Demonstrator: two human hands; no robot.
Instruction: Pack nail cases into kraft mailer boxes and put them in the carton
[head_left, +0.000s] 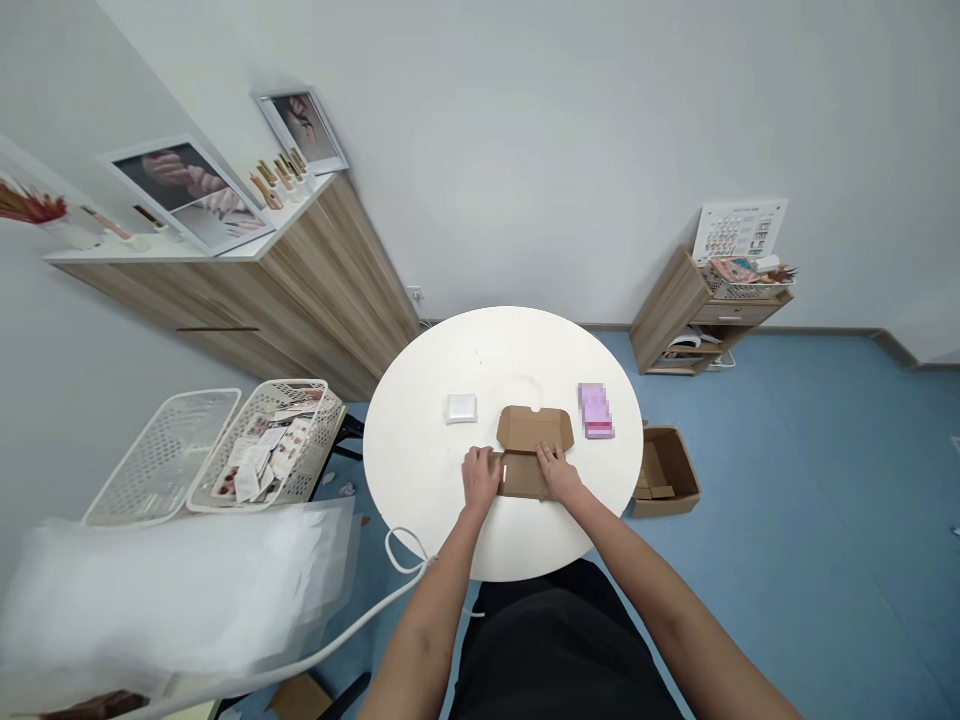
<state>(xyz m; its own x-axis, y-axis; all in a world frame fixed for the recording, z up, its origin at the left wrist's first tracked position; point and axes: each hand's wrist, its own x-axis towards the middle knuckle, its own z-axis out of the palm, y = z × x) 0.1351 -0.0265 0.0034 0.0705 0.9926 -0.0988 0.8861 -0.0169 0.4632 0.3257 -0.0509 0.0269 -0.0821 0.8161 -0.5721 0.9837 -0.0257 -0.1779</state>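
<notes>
A brown cardboard box (523, 475) lies on the round white table, close to its front edge. Its lid (534, 428) is folded back, away from me. My left hand (481, 482) is closed on the box's left side, fingers curled at the edge. At the right side, my right hand (556, 474) holds the box, its fingertips close to the lid's fold. The hands cover both side edges of the box. Behind the left hand sits a small white packet (460, 408). A blurred pink-purple package (596, 411) lies beyond the right hand.
The white table (420, 480) stands near the wall. A white cable (367, 612) runs along the left. White baskets (196, 408) and clear plastic wrapping (180, 590) are also left. An open carton (679, 500) is on the floor at right, near a small cabinet (664, 310).
</notes>
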